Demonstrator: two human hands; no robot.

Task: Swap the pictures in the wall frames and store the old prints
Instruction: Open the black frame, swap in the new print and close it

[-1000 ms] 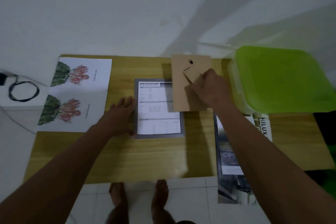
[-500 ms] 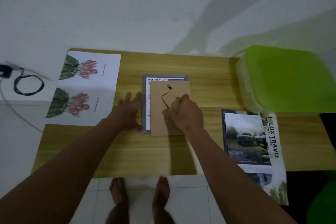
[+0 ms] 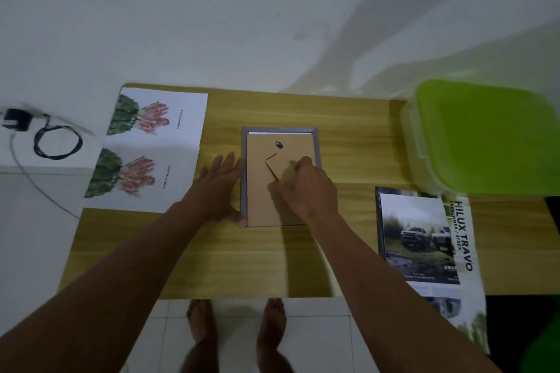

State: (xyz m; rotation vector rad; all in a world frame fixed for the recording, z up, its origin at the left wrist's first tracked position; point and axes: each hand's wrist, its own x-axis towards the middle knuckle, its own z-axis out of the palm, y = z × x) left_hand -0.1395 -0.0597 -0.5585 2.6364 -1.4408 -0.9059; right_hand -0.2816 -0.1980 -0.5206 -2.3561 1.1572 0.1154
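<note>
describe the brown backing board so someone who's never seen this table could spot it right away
On the light wooden table, find the grey picture frame lying face down at its centre, between the two hands. The brown fibreboard backing board lies inside it, the only plain brown panel, with a small black hanger near its top.

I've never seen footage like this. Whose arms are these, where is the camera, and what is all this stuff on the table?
No machine here: a person wears a camera on the head, looking down at their own arms. On the yellow wooden table lies a grey picture frame, face down. The left hand steadies its edge; the right hand presses the brown cardboard backing board into it. Left lies a white sheet with cactus flower prints, right a truck brochure and a green-lidded plastic box.
</note>
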